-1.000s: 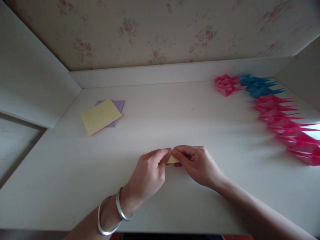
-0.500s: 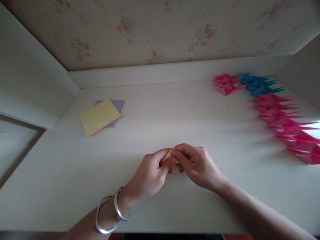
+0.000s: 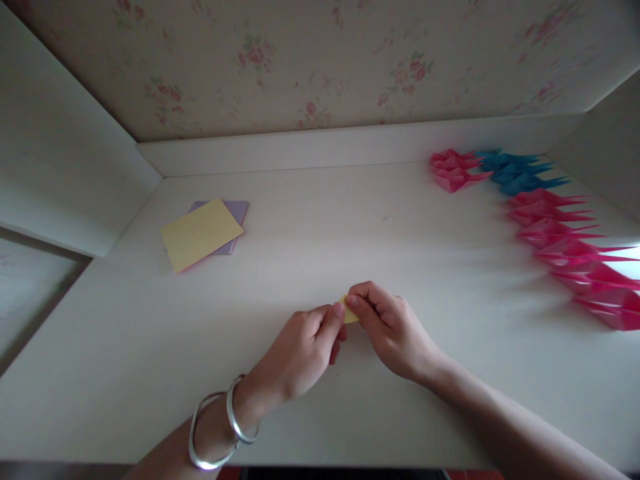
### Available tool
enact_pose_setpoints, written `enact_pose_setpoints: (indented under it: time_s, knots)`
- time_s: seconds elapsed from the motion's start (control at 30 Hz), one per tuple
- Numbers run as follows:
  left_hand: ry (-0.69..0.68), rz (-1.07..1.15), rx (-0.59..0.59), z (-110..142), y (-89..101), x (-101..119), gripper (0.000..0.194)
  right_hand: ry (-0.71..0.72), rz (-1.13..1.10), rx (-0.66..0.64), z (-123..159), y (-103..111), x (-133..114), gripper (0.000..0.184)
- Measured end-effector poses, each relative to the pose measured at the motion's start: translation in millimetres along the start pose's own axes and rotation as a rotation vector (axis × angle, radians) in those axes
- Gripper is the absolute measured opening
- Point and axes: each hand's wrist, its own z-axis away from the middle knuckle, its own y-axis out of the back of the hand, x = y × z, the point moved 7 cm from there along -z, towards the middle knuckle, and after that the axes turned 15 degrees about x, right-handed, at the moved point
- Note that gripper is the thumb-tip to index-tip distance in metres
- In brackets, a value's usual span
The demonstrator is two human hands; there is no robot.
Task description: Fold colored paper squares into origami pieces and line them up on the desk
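A small folded piece of yellow paper [image 3: 351, 315] is pinched between my two hands, above the front middle of the white table. My left hand [image 3: 305, 347], with two silver bangles on its wrist, grips the paper's left side between thumb and fingers. From the right, my right hand [image 3: 393, 327] pinches the upper right part, its thumb on top and its fingers curled. Most of the paper is covered by my fingers, so its full shape is hidden.
Flat yellow sheets [image 3: 200, 233] lie across purple sheets [image 3: 239, 212] at the left. Folded pink paper pieces [image 3: 570, 252] with pointed ends line the right side of the table [image 3: 300, 227]. Blue folded pieces [image 3: 520, 172] and more pink ones [image 3: 454, 179] sit at the back right.
My left thumb and fingers have shifted their grip along the yellow paper, and that hand has turned slightly. The right hand keeps its pinch, tilted a little. The other papers have not moved.
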Motion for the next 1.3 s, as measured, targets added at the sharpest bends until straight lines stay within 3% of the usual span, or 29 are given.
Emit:
enact_pose_setpoints:
  time_s: [0.23, 0.43, 0.8, 1.0, 1.17, 1.3]
  knots:
    - [-0.187, -0.171, 0.103, -2, 9.1, 13, 0.048, -0.056, 0.017, 0.019, 1, 0, 3, 0.031]
    - [-0.271, -0.202, 0.097, 3, -1.0, 16, 0.037, -0.040, -0.004, 0.025, 4, -3, 0, 0.032]
    - [-0.163, 0.035, 0.092, 5, -1.9, 12, 0.039, -0.019, -0.062, 0.045, 11, -5, -2, 0.026]
    - [-0.176, 0.060, 0.117, 8, -3.8, 12, 0.037, -0.006, -0.079, 0.043, 15, -4, -3, 0.023]
    - [-0.148, 0.049, 0.180, 4, -2.1, 8, 0.038, -0.026, -0.113, 0.071, 10, -3, 2, 0.025]
    - [-0.117, 0.173, 0.234, -2, 7.5, 4, 0.033, -0.068, -0.206, 0.079, 5, 1, 9, 0.025]
